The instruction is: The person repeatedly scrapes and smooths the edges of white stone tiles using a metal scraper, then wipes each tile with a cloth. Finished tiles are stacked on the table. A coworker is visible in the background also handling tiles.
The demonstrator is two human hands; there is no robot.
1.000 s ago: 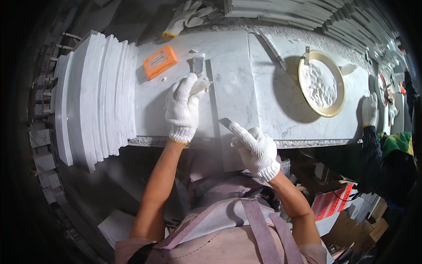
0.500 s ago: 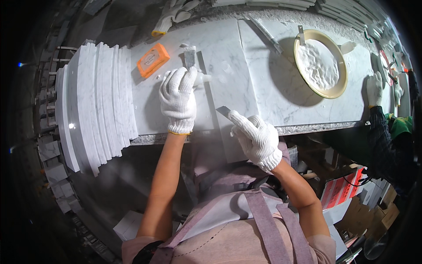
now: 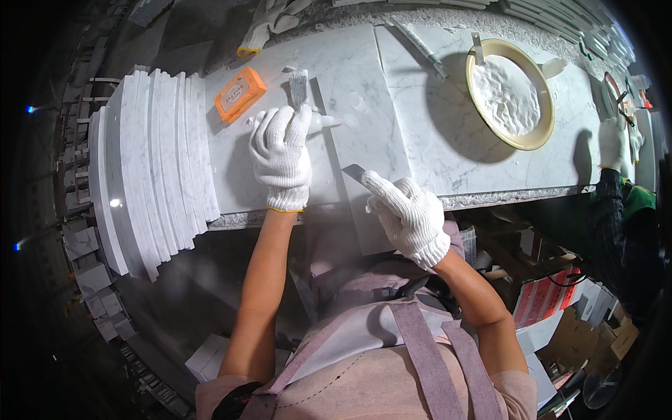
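Observation:
My left hand (image 3: 281, 157), in a white knit glove, is closed around a small whitish translucent squeeze bottle (image 3: 316, 124). Its nozzle points right, over a marble strip (image 3: 365, 140) that juts past the bench edge. My right hand (image 3: 409, 215), gloved too, grips a flat metal scraper blade (image 3: 354, 171) just above that strip; whether the blade touches the stone I cannot tell. Beyond my left fingers lies a flat grey tool (image 3: 298, 87), perhaps a brush or spatula. An orange box (image 3: 240, 94) sits left of it.
Marble slabs (image 3: 150, 168) stand stacked on the left. A cream bowl of white paste (image 3: 514, 98) with a scraper (image 3: 478, 49) on its rim is at the right. A spare glove (image 3: 269, 28) lies at the back. A co-worker's gloved hand (image 3: 614, 143) works far right.
Both my hands keep their holds and stay nearly in place. The co-worker's hand has moved right, toward the items at the bench's far end. The view has shifted slightly.

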